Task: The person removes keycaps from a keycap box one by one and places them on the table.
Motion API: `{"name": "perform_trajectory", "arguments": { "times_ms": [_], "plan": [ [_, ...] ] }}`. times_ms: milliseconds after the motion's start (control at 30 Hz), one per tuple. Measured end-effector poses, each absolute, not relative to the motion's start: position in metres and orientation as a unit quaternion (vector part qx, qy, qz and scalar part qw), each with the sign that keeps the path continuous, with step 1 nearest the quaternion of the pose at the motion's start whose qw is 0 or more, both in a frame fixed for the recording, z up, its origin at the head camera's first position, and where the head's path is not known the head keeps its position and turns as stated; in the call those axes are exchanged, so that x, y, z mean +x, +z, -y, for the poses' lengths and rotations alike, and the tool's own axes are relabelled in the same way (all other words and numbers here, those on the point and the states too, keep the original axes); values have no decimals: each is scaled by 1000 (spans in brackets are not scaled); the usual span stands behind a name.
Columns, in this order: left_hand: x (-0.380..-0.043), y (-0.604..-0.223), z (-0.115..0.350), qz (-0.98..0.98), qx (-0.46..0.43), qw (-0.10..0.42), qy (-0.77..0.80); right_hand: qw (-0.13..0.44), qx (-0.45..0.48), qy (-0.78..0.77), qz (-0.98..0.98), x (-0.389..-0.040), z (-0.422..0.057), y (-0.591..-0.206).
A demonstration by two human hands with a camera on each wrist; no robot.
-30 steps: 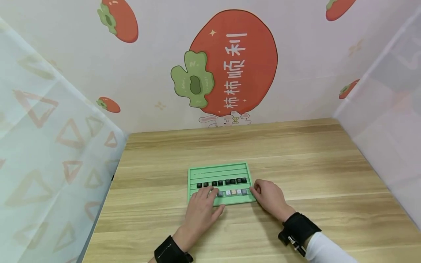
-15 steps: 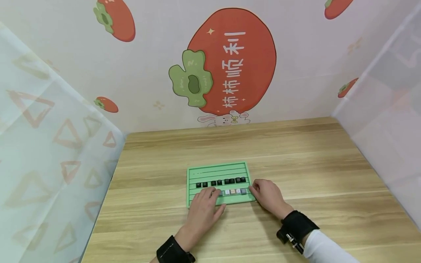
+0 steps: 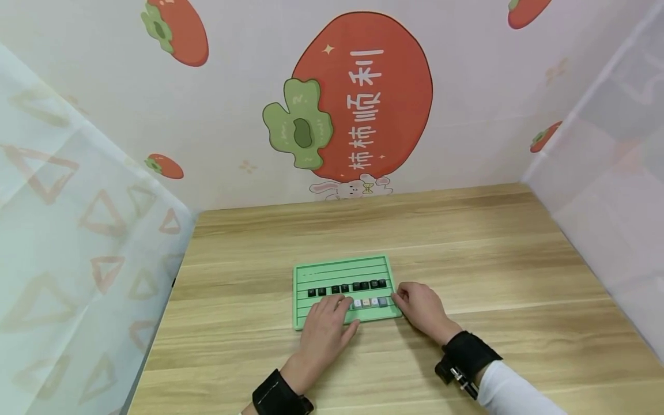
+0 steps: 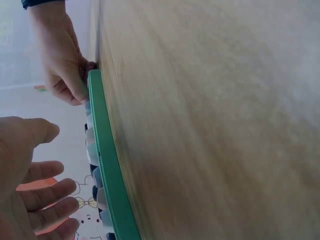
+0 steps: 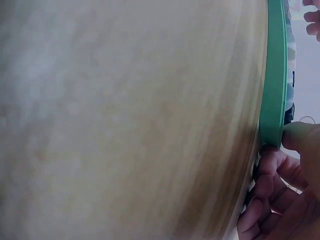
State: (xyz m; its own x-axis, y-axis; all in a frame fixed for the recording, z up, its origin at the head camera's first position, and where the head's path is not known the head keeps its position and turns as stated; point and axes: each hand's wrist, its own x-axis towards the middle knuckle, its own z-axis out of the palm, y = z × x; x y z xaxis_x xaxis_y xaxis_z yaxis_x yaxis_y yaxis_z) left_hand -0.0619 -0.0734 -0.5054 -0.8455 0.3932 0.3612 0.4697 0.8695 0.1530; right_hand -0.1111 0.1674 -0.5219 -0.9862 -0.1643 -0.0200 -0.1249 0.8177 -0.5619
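A shallow green tray (image 3: pixel 342 268) with ridged rows lies on the wooden table. Several black keycaps (image 3: pixel 360 286) line one row, and a nearer row carries grey, white and beige keycaps (image 3: pixel 366 302). My left hand (image 3: pixel 324 329) hovers palm down over the tray's front left, fingers lightly bent, hiding the left part of the nearer row. In the left wrist view its fingers are spread, with nothing between them. At the tray's right end, my right hand (image 3: pixel 422 310) pinches the corner; the right wrist view has the thumb (image 5: pixel 300 136) on top of the green edge (image 5: pixel 273 90) and curled fingers below.
Wood-grain tabletop (image 3: pixel 249 248) surrounds the tray. A back wall panel (image 3: pixel 228 115) with persimmon drawings rises behind, and pale side panels (image 3: pixel 67 276) flank the table. Each wrist wears a black strap (image 3: pixel 469 354).
My left hand has slid slightly rightward along the nearer row and now covers a grey keycap that showed before. My right hand keeps its hold on the tray's edge.
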Motion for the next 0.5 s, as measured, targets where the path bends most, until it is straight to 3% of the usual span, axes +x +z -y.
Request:
{"name": "perform_trajectory", "arguments": {
  "times_ms": [500],
  "plan": [
    [-67,-506,65,954,-229,153,-118,32,-81,-304,-949,-112,-168,-522]
  ]
}}
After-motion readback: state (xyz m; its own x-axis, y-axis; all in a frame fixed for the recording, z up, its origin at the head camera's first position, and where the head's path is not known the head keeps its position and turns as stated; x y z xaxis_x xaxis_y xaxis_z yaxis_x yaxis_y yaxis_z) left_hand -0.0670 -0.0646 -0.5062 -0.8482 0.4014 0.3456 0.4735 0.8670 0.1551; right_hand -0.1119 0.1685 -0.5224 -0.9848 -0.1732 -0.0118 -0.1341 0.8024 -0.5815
